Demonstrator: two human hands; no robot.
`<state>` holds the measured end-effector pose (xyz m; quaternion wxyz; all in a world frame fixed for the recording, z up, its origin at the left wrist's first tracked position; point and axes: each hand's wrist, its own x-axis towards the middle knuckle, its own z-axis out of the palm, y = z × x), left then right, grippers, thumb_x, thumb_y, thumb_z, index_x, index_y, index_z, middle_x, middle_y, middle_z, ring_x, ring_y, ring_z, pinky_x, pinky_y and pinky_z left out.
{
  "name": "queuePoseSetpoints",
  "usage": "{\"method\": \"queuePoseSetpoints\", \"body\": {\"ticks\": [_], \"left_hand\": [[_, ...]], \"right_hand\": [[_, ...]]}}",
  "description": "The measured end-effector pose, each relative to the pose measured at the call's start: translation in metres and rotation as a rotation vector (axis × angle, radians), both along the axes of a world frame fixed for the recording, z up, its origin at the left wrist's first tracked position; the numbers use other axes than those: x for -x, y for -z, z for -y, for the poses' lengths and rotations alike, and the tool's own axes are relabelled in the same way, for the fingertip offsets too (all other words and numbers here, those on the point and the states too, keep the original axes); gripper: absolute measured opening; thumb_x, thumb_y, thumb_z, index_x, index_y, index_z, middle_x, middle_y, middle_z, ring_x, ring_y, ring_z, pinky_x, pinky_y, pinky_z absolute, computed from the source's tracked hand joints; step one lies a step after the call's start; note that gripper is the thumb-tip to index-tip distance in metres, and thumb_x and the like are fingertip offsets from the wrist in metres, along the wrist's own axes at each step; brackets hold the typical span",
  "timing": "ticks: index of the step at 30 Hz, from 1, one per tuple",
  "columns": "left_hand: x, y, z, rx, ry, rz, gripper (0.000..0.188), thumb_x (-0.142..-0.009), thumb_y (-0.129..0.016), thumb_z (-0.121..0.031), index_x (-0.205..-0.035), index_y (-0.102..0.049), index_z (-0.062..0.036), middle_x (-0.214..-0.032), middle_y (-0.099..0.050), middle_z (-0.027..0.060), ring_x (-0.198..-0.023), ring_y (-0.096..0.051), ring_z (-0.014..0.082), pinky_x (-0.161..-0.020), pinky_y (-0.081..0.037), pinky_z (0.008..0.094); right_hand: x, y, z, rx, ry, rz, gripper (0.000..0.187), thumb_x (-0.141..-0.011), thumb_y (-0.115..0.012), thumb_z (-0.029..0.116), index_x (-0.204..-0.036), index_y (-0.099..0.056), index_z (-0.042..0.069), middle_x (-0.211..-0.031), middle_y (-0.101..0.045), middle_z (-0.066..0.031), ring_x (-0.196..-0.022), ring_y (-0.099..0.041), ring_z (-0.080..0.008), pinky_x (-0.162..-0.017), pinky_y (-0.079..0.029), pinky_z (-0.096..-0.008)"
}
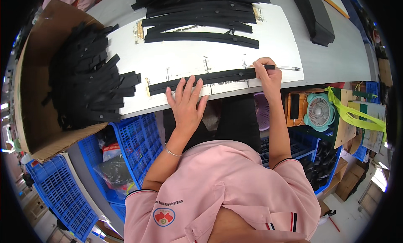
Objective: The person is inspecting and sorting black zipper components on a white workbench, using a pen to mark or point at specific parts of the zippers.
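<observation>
A long black fabric strip [222, 78] lies lengthwise along the near edge of a white board [176, 58] with dark ink marks. My left hand [187, 106] rests with fingers spread, their tips on the strip's left half. At the strip's right end is my right hand [268, 77], its fingers closed round a pen [287, 68] with a clear barrel and black part, pointing right. Thumb and fingertips touch the strip's end; whether they pinch it I cannot tell. Farther back on the board, several similar black strips [201, 38] lie in rows, some bearing small round dots.
On the left, a cardboard box [40, 54] holds a heap of black strips [84, 79] spilling onto the board. A black, angular object [317, 26] lies on the grey table [348, 54] at the right. Below are blue crates [140, 142], a turquoise fan [319, 112] and a phone [295, 105].
</observation>
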<state>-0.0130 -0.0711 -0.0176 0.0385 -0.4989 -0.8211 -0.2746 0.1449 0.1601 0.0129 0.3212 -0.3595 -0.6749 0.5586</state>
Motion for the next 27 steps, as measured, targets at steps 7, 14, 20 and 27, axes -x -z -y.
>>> {"method": "queuePoseSetpoints", "body": {"ticks": [7,14,20,27], "left_hand": [[-0.007,-0.012,-0.004,0.043,-0.012,0.032,0.054,-0.088,-0.078,-0.026,-0.139,-0.064,-0.0141,-0.15,-0.055,0.0068,-0.143,-0.044,0.0295,-0.122,-0.014,0.0573],[-0.035,-0.021,-0.074,-0.18,0.178,0.151,0.037,-0.087,-0.078,-0.022,-0.122,-0.072,-0.0094,-0.133,-0.065,0.0074,-0.127,-0.054,0.0286,-0.118,-0.024,0.0542],[-0.038,-0.013,-0.112,-0.287,0.184,0.187,0.016,-0.085,-0.078,-0.014,-0.101,-0.076,-0.0078,-0.111,-0.069,0.0034,-0.107,-0.059,0.0242,-0.109,-0.035,0.0476],[-0.04,-0.01,-0.115,-0.311,0.147,0.172,0.016,-0.082,-0.08,-0.012,-0.097,-0.076,-0.0089,-0.106,-0.068,0.0022,-0.104,-0.06,0.0235,-0.105,-0.037,0.0447]], "right_hand": [[-0.004,0.015,-0.003,0.001,-0.056,-0.003,0.007,-0.097,-0.068,0.009,-0.093,-0.066,0.004,-0.078,-0.058,0.0042,-0.071,-0.047,-0.002,-0.062,-0.037,-0.0208],[-0.007,0.017,-0.004,-0.047,-0.103,0.052,0.008,-0.096,-0.068,0.008,-0.092,-0.064,0.003,-0.079,-0.058,0.0043,-0.072,-0.048,-0.0041,-0.063,-0.039,-0.0217],[-0.005,0.018,-0.004,-0.062,-0.116,-0.028,0.008,-0.096,-0.067,0.008,-0.092,-0.063,0.002,-0.077,-0.058,0.0029,-0.072,-0.049,-0.0047,-0.063,-0.04,-0.0228],[-0.004,0.014,-0.003,-0.214,-0.145,0.104,0.007,-0.095,-0.066,0.008,-0.092,-0.064,0.002,-0.075,-0.06,-0.0004,-0.068,-0.051,-0.0066,-0.06,-0.042,-0.025]]}}
